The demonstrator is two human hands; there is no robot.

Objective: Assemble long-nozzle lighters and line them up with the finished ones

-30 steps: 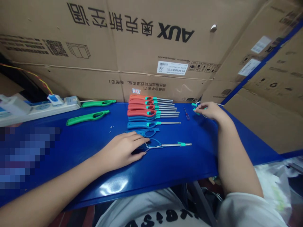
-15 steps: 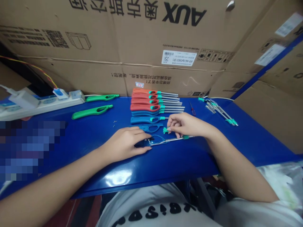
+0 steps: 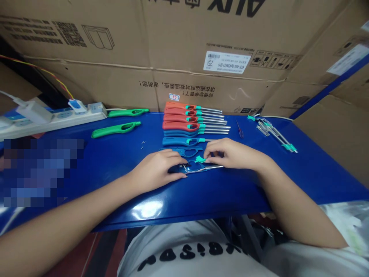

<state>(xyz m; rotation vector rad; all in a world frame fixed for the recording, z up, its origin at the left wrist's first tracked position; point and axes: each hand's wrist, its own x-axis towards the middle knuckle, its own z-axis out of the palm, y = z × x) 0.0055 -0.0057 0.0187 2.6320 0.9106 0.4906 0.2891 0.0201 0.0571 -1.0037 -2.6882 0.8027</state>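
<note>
My left hand (image 3: 155,169) grips the handle end of an open blue lighter shell (image 3: 176,169), thumb on the near side and fingers on the far side. White wires and a metal tube (image 3: 215,167) lie along this shell. Between the thumb and fingertips of my right hand (image 3: 232,153) is a small teal trigger (image 3: 199,159), just over the shell's trigger loop. Whether it touches the shell I cannot tell. Right behind lies a second blue shell half (image 3: 190,152), partly covered by my left fingers.
Behind the hands, several assembled red and blue lighters (image 3: 181,127) lie in a stack. Green shells (image 3: 115,130) and a power strip (image 3: 62,119) are at left. A small screwdriver (image 3: 240,132) and loose metal tubes with teal tips (image 3: 278,136) lie at right. Cardboard (image 3: 178,69) walls the back.
My right hand has brought the teal trigger left and down, closer to the open shell's loop. My left hand keeps its hold. The whole view has shifted slightly.
</note>
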